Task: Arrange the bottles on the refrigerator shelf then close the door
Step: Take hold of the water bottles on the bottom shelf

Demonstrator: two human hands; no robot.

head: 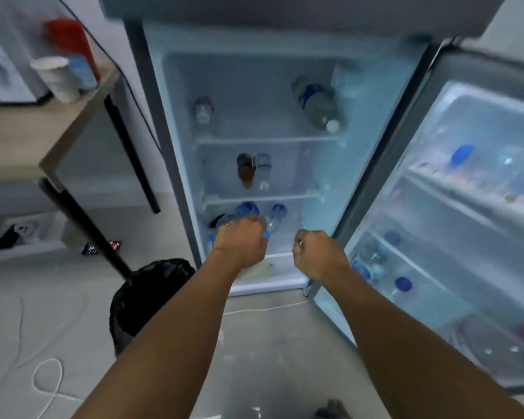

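Head view: a person reaches both arms into an open refrigerator (176, 122). The left hand (242, 241) grips a clear blue-capped bottle (268, 226) lying on the bottom shelf (280, 237), fingers curled round it. The right hand (315, 252) hangs just beside, fingers curled, holding nothing visible. More bottles lie on the upper shelves; the door (454, 189) stands wide at right.

Bottles (248, 209) in refrigerator (176, 164); table (28, 137) left.
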